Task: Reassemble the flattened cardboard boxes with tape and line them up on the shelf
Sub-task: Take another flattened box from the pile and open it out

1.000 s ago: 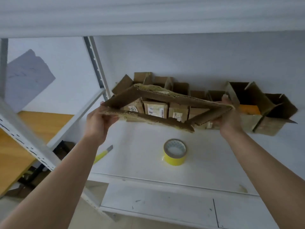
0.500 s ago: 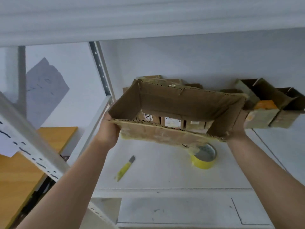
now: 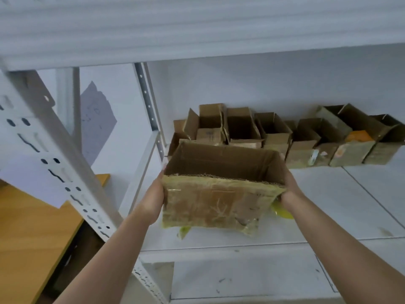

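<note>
I hold an opened-out cardboard box (image 3: 210, 202) above the white shelf (image 3: 328, 205), its open top facing me and old tape on its front wall. My left hand (image 3: 153, 198) grips its left side and my right hand (image 3: 289, 187) grips its right side. A row of several assembled open boxes (image 3: 274, 137) stands along the back of the shelf. The yellow tape roll (image 3: 282, 212) shows only as a sliver behind the box's right lower corner. A yellow cutter (image 3: 183, 231) peeks out below the box.
A white perforated upright (image 3: 65, 163) slants across the left. Behind it lies a wooden table top (image 3: 28, 227). Another shelf board (image 3: 197, 29) hangs overhead. The lower shelf (image 3: 252, 279) shows beneath.
The flat cardboard has been pushed open into a rectangular box shape and lowered toward me. It now covers most of the tape roll and cutter. My view has shifted left.
</note>
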The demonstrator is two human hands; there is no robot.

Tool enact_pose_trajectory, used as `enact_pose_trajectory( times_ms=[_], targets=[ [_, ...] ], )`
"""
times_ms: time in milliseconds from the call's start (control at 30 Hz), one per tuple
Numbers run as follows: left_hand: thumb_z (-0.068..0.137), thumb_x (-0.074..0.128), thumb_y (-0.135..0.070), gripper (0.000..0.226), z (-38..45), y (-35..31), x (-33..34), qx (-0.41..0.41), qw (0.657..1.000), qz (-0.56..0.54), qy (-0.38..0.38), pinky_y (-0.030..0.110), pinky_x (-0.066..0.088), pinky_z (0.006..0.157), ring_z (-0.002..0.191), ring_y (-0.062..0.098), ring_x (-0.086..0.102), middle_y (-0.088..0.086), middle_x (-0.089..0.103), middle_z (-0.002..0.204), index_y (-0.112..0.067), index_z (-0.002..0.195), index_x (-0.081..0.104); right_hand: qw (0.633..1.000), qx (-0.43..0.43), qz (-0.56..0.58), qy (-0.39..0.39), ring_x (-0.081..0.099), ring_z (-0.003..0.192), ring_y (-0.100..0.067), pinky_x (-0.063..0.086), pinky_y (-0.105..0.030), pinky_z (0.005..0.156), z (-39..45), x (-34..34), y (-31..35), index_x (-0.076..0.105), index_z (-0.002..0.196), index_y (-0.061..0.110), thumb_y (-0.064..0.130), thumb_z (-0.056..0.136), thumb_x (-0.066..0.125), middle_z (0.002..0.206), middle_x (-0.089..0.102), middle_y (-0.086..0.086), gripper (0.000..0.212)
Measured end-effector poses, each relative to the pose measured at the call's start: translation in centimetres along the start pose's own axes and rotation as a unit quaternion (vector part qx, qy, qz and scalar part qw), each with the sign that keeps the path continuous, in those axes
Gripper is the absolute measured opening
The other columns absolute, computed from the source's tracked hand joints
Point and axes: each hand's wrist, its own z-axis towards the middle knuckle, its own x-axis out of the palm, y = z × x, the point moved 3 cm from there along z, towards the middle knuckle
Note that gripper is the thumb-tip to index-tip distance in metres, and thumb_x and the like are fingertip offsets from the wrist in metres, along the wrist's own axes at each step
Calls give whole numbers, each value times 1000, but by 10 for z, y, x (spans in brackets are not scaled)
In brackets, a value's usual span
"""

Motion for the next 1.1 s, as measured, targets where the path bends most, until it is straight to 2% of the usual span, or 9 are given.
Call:
enact_pose_trajectory(
  times_ms=[133, 233, 300, 433, 533, 667, 800, 933, 1100],
  targets=[
    [99, 22, -62, 57, 1, 5, 27, -48, 998, 6, 34, 31, 53, 82, 88, 8, 72, -8, 76, 95, -49, 83, 75, 995, 56, 80, 19, 72, 73, -20, 56, -31, 57, 5, -14, -9, 63, 104, 19, 69, 92, 39, 80, 76, -3, 57],
    [100, 22, -61, 52, 10, 14, 48, -59, 997, -4, 40, 40, 48, 98, 99, 12, 71, -7, 75, 105, -48, 104, 71, 999, 28, 33, 27, 68, 96, -19, 54, -40, 79, 7, -33, 1, 55, 131, 19, 72, 84, 46, 107, 71, 0, 71],
    [98, 26, -63, 48, 15, 19, 65, -60, 997, -15, 45, 39, 50, 97, 104, 14, 69, -5, 72, 113, -43, 123, 61, 996, 49, 76, 23, 64, 110, -30, 51, -49, 90, 11, -50, 4, 57, 128, 17, 74, 70, 52, 120, 68, -10, 81],
    [97, 35, -60, 50, 20, 28, 98, -49, 995, -47, 68, 46, 46, 105, 120, 22, 60, 1, 63, 131, -36, 139, 50, 988, 71, 137, 20, 73, 82, -37, 56, -45, 67, 16, -77, 15, 74, 92, 13, 73, 54, 60, 93, 75, -18, 73],
    [85, 46, -59, 57, 23, 27, 108, -51, 993, -70, 75, 43, 49, 102, 120, 23, 59, 1, 56, 135, -42, 138, 45, 990, 68, 122, 18, 73, 79, -35, 58, -43, 67, 20, -88, 27, 68, 103, 10, 71, 70, 56, 91, 74, -20, 70],
    [85, 51, -52, 53, 30, 28, 101, -75, 986, -128, 74, 50, 48, 102, 118, 29, 62, 7, 57, 135, -41, 137, 50, 998, 50, 1, -31, 62, 110, -38, 45, -50, 104, 22, -92, 32, 59, 130, 8, 68, 83, 52, 120, 65, -22, 77],
    [93, 52, -44, 39, 31, 31, 102, -81, 988, -123, 49, 49, 49, 100, 118, 29, 61, 7, 55, 137, -42, 132, 55, 999, 35, 5, 11, 58, 119, -33, 43, -46, 106, 15, -89, 31, 54, 135, 13, 57, 84, 58, 130, 60, -17, 67],
    [96, 53, -37, 30, 25, 42, 106, -84, 988, -131, -5, 32, 58, 73, 101, 21, 70, 2, 61, 126, -47, 124, 59, 995, -58, -52, 67, 58, 115, -26, 51, -34, 85, 11, -79, 36, 56, 117, 29, 30, 96, 55, 132, 57, -10, 21],
    [99, 54, -25, 35, 25, 39, 107, -68, 988, -133, -25, 33, 57, 73, 107, 23, 67, 5, 65, 125, -48, 125, 58, 985, -145, -21, 90, 66, 105, -19, 56, -25, 70, 11, -87, 35, 54, 118, 37, 11, 75, 70, 119, 64, -4, 53]
  ],
)
